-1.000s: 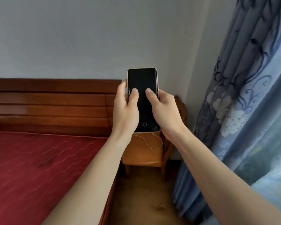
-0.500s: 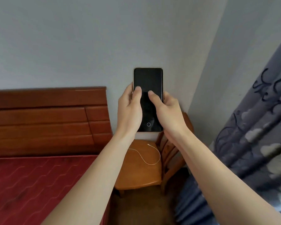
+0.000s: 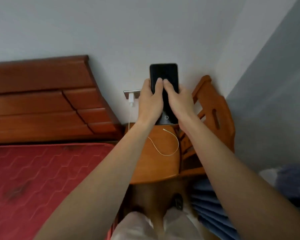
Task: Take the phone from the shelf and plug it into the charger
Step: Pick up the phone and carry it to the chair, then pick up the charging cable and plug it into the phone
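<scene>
Glossy black glass phone (image 3: pixel 164 75), smooth varnished wooden chair (image 3: pixel 163 163), polished wood headboard (image 3: pixel 42 94), quilted red cloth mattress (image 3: pixel 42 179), white plastic charger (image 3: pixel 131 99), matt painted wall (image 3: pixel 145 32)

Home bedroom, red mattress (image 3: pixel 42 170), wooden headboard (image 3: pixel 42 94), chair (image 3: pixel 159 163)

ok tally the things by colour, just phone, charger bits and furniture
black: 1, phone
white: 2, plug, cable
brown wood: 2, chair, headboard
red: 1, mattress
total: 6
</scene>
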A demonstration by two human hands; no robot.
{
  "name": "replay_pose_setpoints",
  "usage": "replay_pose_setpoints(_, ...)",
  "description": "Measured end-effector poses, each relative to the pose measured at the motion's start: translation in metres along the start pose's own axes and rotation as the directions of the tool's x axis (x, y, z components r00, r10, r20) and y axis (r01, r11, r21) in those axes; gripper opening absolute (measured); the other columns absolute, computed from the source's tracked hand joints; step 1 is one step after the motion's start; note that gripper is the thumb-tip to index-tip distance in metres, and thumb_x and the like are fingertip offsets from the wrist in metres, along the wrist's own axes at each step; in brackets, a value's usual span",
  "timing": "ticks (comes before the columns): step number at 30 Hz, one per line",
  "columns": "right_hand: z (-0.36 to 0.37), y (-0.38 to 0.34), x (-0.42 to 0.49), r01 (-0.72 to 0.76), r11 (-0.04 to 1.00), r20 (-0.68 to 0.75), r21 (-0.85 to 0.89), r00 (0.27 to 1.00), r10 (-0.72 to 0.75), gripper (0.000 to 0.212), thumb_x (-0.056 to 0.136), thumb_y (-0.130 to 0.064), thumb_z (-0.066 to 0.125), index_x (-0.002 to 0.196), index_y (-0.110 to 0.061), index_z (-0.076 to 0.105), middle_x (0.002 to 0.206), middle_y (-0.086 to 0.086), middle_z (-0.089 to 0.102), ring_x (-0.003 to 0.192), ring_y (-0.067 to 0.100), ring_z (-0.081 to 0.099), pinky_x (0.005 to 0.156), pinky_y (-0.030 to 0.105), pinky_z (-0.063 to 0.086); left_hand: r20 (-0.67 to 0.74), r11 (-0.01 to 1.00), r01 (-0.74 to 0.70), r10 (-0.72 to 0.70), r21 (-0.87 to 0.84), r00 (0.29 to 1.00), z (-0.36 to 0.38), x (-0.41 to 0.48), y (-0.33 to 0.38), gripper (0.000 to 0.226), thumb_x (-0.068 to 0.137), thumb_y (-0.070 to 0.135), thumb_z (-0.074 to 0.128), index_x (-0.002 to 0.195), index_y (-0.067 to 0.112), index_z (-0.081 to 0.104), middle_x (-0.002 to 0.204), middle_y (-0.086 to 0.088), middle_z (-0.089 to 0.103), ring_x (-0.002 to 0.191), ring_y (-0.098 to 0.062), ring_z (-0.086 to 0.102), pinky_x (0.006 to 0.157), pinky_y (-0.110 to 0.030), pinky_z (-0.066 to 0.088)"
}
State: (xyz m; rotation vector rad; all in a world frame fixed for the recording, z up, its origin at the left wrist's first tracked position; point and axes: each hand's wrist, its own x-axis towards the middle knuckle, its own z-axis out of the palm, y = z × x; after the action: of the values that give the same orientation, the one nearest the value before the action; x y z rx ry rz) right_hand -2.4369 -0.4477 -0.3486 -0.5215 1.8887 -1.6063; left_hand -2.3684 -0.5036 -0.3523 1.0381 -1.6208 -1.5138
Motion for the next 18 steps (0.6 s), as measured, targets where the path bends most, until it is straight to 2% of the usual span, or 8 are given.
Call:
replay_pose_setpoints(4,0.009,0.089,0.054,-0.191,0.981,-0.077,-0.02,0.979,0.189,0.029,0.102,-0.048,0.059,0.086,-0.026,0.069,0.092,0.007,0.077,0.085,0.023,0.076,0.08,0.043,0.065,0.13,0.969,0.247,-0.247,0.017,0.96,0.022,0.04,-0.089,0.028,0.113,0.037,0.042,0.12,0.024,0.066,0.105,0.002,0.074,0.095,-0.01,0.073,0.075,-0.025,0.058)
replay_pose_setpoints(6,0.011,0.14,0.074,-0.254,0.967,-0.132,-0.017,0.959,0.25,0.029,0.102,-0.05,0.058,0.088,-0.027,0.067,0.096,0.008,0.076,0.086,0.022,0.075,0.073,0.039,0.064,0.21,0.922,0.381,-0.361,-0.064,0.909,0.024,0.052,-0.142,0.037,0.113,0.044,0.036,0.114,0.03,0.071,0.107,-0.002,0.079,0.099,-0.016,0.078,0.08,-0.031,0.065)
replay_pose_setpoints(8,0.011,0.189,0.089,-0.312,0.95,-0.191,-0.018,0.934,0.303,0.028,0.101,-0.053,0.058,0.088,-0.029,0.064,0.092,0.002,0.074,0.081,0.015,0.073,0.06,0.027,0.058,0.21,0.889,0.454,-0.434,-0.059,0.876,0.022,0.061,-0.201,0.04,0.114,0.042,0.033,0.115,0.029,0.071,0.105,0.002,0.081,0.093,-0.008,0.08,0.076,-0.023,0.065)
replay_pose_setpoints(10,0.009,0.234,0.105,-0.365,0.931,-0.246,-0.023,0.904,0.349,0.03,0.1,-0.054,0.059,0.087,-0.028,0.065,0.087,-0.002,0.071,0.078,0.014,0.07,0.059,0.027,0.056,0.183,0.869,0.491,-0.492,0.05,0.851,0.026,0.067,-0.257,0.034,0.114,0.036,0.038,0.121,0.024,0.069,0.109,0.003,0.079,0.085,-0.007,0.079,0.067,-0.017,0.061)
replay_pose_setpoints(13,0.006,0.291,0.13,-0.418,0.906,-0.276,-0.072,0.881,0.384,0.043,0.098,-0.057,0.059,0.101,-0.016,0.071,0.089,0.0,0.072,0.084,0.021,0.073,0.07,0.035,0.06,0.201,0.818,0.533,-0.572,0.219,0.795,0.04,0.08,-0.334,0.03,0.114,0.031,0.042,0.134,0.021,0.062,0.106,0.008,0.075,0.084,-0.01,0.075,0.071,-0.024,0.061)
replay_pose_setpoints(15,0.003,0.323,0.147,-0.41,0.906,-0.291,-0.103,0.884,0.367,0.046,0.099,-0.057,0.059,0.103,-0.012,0.071,0.088,0.002,0.073,0.084,0.023,0.074,0.072,0.038,0.062,0.242,0.803,0.507,-0.584,0.313,0.775,0.053,0.092,-0.373,0.03,0.113,0.028,0.046,0.139,0.021,0.059,0.107,0.003,0.076,0.084,-0.016,0.073,0.068,-0.026,0.06)
replay_pose_setpoints(17,0.0,0.349,0.16,-0.404,0.907,-0.304,-0.117,0.884,0.354,0.046,0.098,-0.057,0.06,0.102,-0.013,0.071,0.087,0.002,0.073,0.08,0.021,0.073,0.064,0.032,0.062,0.276,0.791,0.387,-0.551,0.473,0.788,0.064,0.107,-0.404,0.032,0.112,0.022,0.049,0.143,0.021,0.056,0.105,-0.004,0.076,0.083,-0.02,0.073,0.055,-0.019,0.054)
replay_pose_setpoints(18,0.0,0.36,0.165,-0.402,0.907,-0.31,-0.123,0.884,0.349,0.045,0.098,-0.057,0.06,0.101,-0.013,0.071,0.085,0.0,0.073,0.077,0.019,0.073,0.057,0.025,0.059,0.297,0.767,0.309,-0.536,0.562,0.791,0.07,0.116,-0.417,0.035,0.111,0.02,0.05,0.146,0.022,0.054,0.101,-0.004,0.075,0.082,-0.021,0.074,0.054,-0.019,0.054)
